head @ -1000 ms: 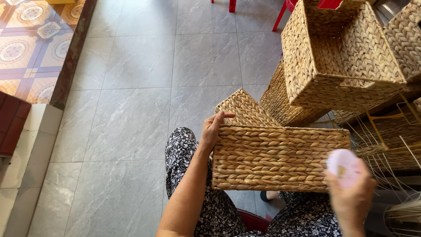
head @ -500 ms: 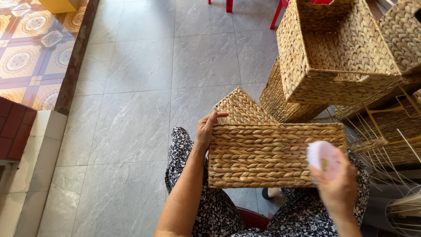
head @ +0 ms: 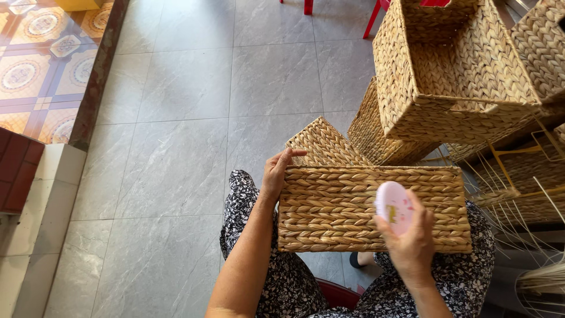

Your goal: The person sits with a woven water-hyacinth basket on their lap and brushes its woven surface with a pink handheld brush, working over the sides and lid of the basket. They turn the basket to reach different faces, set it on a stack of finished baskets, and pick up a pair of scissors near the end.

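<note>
Grey stone-tiled floor (head: pixel 176 171), patterned tiles (head: pixel 35 70) beyond a dark step, woven basket (head: pixel 353 206) lying across the lap, left hand (head: pixel 275 174) fingers curled over its top corner, right hand (head: pixel 412 247) pinching a pink round case (head: pixel 393 206) against its side, stacked baskets (head: pixel 453 76) at right.

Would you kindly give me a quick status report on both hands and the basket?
Left hand gripping basket at its left edge. Right hand holding pink disc against basket's front. Basket across lap; nothing in the way.
</note>
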{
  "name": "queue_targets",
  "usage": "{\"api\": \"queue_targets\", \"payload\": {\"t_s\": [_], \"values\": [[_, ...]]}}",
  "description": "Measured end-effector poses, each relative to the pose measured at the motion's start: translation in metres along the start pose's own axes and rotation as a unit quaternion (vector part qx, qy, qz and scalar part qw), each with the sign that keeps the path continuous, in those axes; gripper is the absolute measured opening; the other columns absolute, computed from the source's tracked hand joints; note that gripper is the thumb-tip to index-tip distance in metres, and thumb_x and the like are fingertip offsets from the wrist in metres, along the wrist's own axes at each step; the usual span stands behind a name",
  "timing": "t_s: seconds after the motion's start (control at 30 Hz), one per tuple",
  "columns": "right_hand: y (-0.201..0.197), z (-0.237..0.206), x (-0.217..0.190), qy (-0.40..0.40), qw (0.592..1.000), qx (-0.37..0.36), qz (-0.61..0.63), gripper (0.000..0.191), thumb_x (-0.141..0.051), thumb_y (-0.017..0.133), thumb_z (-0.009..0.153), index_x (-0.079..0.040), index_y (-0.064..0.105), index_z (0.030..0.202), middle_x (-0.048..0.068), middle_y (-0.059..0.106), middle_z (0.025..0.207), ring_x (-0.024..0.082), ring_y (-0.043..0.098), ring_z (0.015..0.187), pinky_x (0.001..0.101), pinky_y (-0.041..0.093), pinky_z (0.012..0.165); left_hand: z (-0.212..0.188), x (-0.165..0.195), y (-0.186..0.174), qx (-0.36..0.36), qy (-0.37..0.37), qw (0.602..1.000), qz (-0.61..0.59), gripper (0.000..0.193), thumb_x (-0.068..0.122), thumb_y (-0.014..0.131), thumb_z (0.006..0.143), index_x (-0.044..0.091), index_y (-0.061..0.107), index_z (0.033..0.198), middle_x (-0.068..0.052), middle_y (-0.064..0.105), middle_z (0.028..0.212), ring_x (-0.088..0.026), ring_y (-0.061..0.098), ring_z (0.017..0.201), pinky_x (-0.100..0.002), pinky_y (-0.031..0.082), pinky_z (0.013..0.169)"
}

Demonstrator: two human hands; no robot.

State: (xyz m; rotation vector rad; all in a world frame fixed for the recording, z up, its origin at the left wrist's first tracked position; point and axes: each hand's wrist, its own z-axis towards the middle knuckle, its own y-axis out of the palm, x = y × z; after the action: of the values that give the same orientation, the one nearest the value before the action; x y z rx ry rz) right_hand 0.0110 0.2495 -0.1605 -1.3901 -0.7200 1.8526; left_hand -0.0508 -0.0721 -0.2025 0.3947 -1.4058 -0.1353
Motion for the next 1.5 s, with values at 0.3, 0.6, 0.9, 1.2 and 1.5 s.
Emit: {"api": "queue_targets", "payload": {"t_s": [0.3, 0.6, 0.9, 1.2, 1.5], "values": [[-0.022, 0.033, 0.074, 0.033, 0.995, 0.023, -0.091, 0.084, -0.049, 0.075, 0.087, -0.015, 0.040, 0.156, 0.019, 0.054, 0.121, 0.031, 0.063, 0.101, 0.0421, 0.058, 0.062, -0.004, 0.004, 0.003, 0.003, -0.014, 1.000, 0.003, 0.043, 0.037, 0.051, 0.107, 0.002, 0.075, 0.115, 0.007, 0.051, 0.067, -0.005, 0.057, 0.062, -0.021, 0.050, 0.058], [-0.044, 0.052, 0.112, 0.082, 0.989, 0.101, -0.077, 0.080, -0.043, 0.077, 0.098, -0.004, 0.035, 0.154, 0.023, 0.047, 0.140, 0.035, 0.055, 0.127, 0.0507, 0.056, 0.090, -0.003, 0.007, 0.005, -0.012, -0.029, 0.999, -0.016, 0.040, 0.034, 0.051, 0.105, 0.002, 0.072, 0.116, -0.001, 0.071, 0.082, -0.009, 0.066, 0.071, -0.023, 0.054, 0.065], [0.012, 0.032, 0.001, -0.057, 0.998, 0.010, 0.025, 0.085, -0.051, 0.074, 0.085, -0.012, 0.037, 0.151, 0.017, 0.053, 0.125, 0.029, 0.060, 0.114, 0.0422, 0.059, 0.084, -0.003, 0.001, -0.004, -0.006, -0.021, 0.999, -0.033, 0.038, 0.033, 0.055, 0.106, 0.001, 0.074, 0.117, -0.005, 0.068, 0.081, -0.010, 0.067, 0.069, -0.023, 0.055, 0.062], [-0.052, 0.045, 0.101, 0.091, 0.991, 0.070, -0.071, 0.084, -0.042, 0.076, 0.094, -0.010, 0.034, 0.160, 0.022, 0.047, 0.145, 0.036, 0.056, 0.126, 0.0478, 0.056, 0.090, -0.006, 0.004, 0.005, -0.010, -0.033, 0.999, -0.036, 0.037, 0.032, 0.054, 0.105, 0.001, 0.073, 0.115, -0.008, 0.074, 0.090, -0.011, 0.069, 0.075, -0.025, 0.057, 0.067], [-0.022, 0.001, 0.040, -0.006, 0.995, 0.038, -0.092, 0.086, -0.042, 0.077, 0.085, -0.011, 0.034, 0.153, 0.020, 0.052, 0.128, 0.032, 0.060, 0.112, 0.0475, 0.056, 0.085, -0.005, -0.004, 0.000, -0.014, -0.031, 0.999, -0.025, 0.037, 0.032, 0.055, 0.106, 0.002, 0.074, 0.116, -0.006, 0.074, 0.090, -0.009, 0.067, 0.076, -0.023, 0.055, 0.068]]}}
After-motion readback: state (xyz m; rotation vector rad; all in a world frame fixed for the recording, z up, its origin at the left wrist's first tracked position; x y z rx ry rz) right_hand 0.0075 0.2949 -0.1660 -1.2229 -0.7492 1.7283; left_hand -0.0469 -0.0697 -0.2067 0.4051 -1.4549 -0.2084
